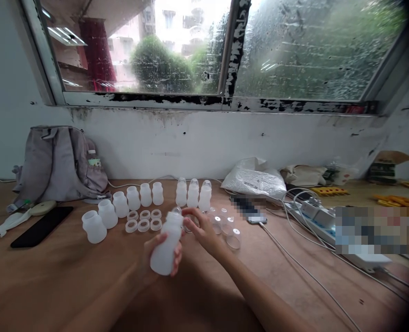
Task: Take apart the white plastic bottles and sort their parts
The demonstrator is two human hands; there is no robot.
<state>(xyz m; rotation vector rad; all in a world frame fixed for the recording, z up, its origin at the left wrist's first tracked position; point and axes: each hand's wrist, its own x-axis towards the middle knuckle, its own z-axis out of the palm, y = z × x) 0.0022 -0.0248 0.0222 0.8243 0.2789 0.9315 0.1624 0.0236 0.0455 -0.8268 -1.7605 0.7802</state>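
Observation:
My left hand is wrapped round a frosted white baby bottle, tilted slightly right, with a clear teat at its top. Close beside that top is my right hand, its fingers apart and curved; whether a fingertip touches the teat I cannot tell. Partly behind the right fingers lies a clear ring-like piece. To the left, white collar rings lie in two rows. Clear domed caps sit right of my right hand. Several open bottle bodies stand in a curved line at the left.
Three capped bottles stand at the back. A black phone lies left, near a grey backpack. On the right are a charging phone, a silvery bag, a power strip and trailing white cables.

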